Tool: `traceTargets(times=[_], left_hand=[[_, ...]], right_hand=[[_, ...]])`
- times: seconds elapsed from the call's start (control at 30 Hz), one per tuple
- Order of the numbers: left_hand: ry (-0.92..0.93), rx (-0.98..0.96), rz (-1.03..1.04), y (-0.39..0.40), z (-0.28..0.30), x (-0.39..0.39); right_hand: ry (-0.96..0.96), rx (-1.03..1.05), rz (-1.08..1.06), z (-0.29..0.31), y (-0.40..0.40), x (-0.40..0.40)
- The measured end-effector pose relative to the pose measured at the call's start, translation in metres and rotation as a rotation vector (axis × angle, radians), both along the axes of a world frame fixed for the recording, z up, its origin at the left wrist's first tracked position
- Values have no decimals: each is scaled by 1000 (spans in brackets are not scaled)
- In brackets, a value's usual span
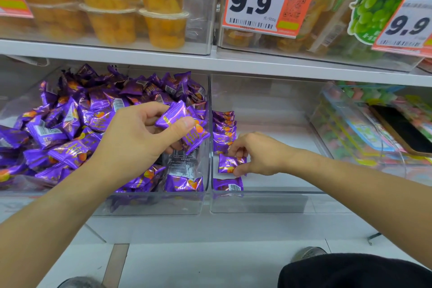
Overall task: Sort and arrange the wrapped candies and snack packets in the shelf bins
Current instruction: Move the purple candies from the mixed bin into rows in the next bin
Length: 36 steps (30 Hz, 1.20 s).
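Pinching one purple candy [230,164] between thumb and fingertips, the right hand [253,154] sets it low along the left wall of the nearly bare right bin [268,201], between a near candy [228,184] and a standing row [224,131] farther back. The left hand [140,138] grips a few more candies [184,124] above the full left bin [149,203], where purple packets lie heaped. My guess is that the row could topple if the new piece nudges it, since the packets stand on edge against the wall. The left hand's bundle looks loosely held; one could slip back into the heap.
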<state>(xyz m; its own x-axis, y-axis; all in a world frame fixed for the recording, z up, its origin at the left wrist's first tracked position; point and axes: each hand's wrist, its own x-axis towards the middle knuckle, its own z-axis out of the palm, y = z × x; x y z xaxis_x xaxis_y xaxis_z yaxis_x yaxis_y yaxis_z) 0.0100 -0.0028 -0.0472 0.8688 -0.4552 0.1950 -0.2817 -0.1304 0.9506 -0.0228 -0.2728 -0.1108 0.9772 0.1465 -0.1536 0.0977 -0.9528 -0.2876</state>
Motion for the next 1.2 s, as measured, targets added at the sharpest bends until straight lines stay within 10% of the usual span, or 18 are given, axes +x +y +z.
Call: traceTargets(times=[1.2], left_hand=[[-31, -4, -28, 4, -3, 3]], right_hand=[[-164, 70, -57, -3, 1, 23]])
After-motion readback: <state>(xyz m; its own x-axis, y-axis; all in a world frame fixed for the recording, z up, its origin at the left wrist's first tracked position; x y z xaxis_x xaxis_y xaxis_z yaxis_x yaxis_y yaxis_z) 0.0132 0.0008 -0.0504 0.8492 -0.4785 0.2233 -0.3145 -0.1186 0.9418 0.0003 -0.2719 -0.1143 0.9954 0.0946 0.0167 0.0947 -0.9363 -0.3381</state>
